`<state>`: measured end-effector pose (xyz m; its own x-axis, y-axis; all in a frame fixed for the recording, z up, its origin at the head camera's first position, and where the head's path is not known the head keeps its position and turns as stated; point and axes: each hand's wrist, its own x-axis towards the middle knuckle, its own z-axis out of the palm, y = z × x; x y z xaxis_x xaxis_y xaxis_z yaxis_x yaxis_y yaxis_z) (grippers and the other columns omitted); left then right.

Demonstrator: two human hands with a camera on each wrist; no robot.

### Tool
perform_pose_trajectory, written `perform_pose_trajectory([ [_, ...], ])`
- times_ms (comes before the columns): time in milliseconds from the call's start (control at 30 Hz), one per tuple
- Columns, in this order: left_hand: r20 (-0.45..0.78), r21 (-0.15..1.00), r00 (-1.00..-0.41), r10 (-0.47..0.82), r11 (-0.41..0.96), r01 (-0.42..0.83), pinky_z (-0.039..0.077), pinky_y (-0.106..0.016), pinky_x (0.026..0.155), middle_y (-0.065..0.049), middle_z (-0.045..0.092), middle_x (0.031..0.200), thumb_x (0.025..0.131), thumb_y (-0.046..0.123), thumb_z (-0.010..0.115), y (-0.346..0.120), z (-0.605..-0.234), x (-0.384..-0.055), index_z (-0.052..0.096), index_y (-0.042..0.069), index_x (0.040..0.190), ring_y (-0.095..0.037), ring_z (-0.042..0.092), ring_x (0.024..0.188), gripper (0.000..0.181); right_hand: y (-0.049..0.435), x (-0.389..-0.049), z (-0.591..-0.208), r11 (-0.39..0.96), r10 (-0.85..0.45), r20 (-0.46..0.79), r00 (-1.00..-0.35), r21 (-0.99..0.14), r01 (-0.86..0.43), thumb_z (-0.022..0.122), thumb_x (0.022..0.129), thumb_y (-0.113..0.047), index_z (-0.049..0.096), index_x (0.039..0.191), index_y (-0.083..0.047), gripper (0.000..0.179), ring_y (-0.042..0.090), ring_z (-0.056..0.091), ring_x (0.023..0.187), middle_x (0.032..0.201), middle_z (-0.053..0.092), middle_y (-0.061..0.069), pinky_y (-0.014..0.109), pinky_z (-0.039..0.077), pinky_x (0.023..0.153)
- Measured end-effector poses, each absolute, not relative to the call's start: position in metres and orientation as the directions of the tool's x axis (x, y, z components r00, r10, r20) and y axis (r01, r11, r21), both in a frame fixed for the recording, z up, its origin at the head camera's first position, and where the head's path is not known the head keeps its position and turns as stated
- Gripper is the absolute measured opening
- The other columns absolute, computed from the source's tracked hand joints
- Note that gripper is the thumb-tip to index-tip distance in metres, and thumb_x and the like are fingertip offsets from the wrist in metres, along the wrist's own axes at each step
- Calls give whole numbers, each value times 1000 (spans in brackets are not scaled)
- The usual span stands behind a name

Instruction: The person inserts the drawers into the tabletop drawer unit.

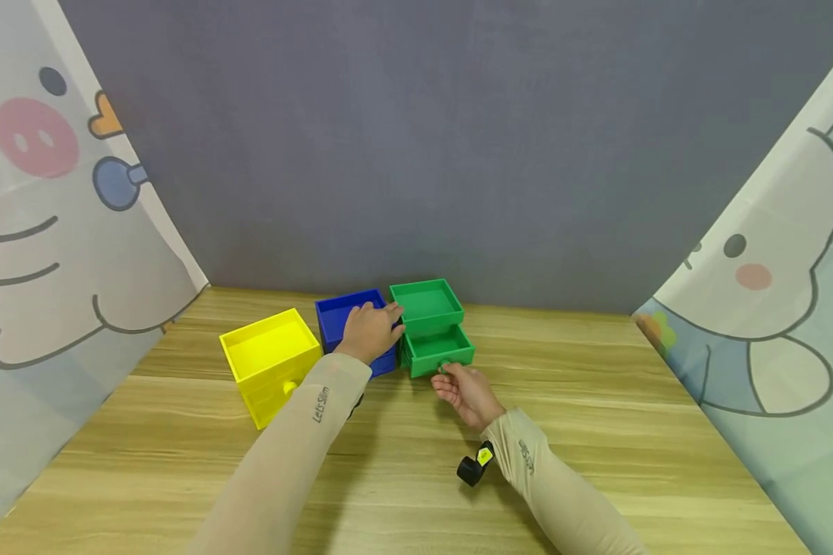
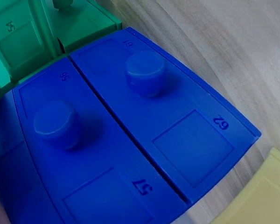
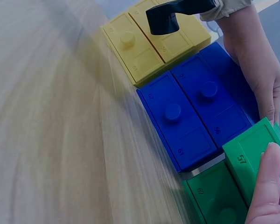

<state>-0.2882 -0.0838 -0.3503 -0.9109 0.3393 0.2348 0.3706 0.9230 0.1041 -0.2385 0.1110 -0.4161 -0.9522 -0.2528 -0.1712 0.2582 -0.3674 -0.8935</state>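
Note:
A green drawer box stands against the grey back panel, its upper drawer pulled partway out. My right hand pinches that drawer's knob; in the right wrist view a finger lies along the drawer front. My left hand reaches over the blue drawer box, its fingertips at the left edge of the green box. Both blue drawer fronts, each with a round knob, are closed in the left wrist view. The green drawer looks bare inside.
To the left a yellow drawer box stands angled, its drawers closed. All three boxes share a wood-grain table. Cartoon-printed cloths hang at both sides. A black wrist camera sticks out below my right wrist.

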Motion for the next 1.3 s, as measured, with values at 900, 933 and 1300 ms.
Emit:
perform_pose_trajectory([
  [900, 271, 113, -897, 348, 914, 389, 43, -49, 93, -2, 55, 137, 95, 33, 60, -85, -357, -287, 59, 13, 133, -36, 58, 105, 42, 108, -249, -414, -395, -252, -192, -949, -874, 282, 41, 100, -6, 54, 90, 1, 18, 4, 64, 60, 69, 66, 1, 15, 51, 59],
  [933, 268, 113, -899, 347, 915, 387, 43, -49, 94, -2, 54, 137, 95, 33, 60, -85, -357, -287, 59, 13, 133, -36, 58, 106, 43, 107, -250, -414, -397, -253, -193, -948, -873, 283, 41, 101, -6, 54, 89, 1, 19, 4, 64, 59, 69, 66, 1, 15, 51, 59],
  [1300, 258, 87, -897, 358, 917, 391, 41, -50, 96, -3, 55, 136, 96, 34, 59, -85, -352, -288, 59, 13, 133, -37, 57, 109, 43, 103, -261, -411, -455, -243, -212, -947, -837, 304, 40, 101, -4, 54, 86, 0, 21, 5, 64, 59, 68, 66, 2, 15, 51, 60],
])
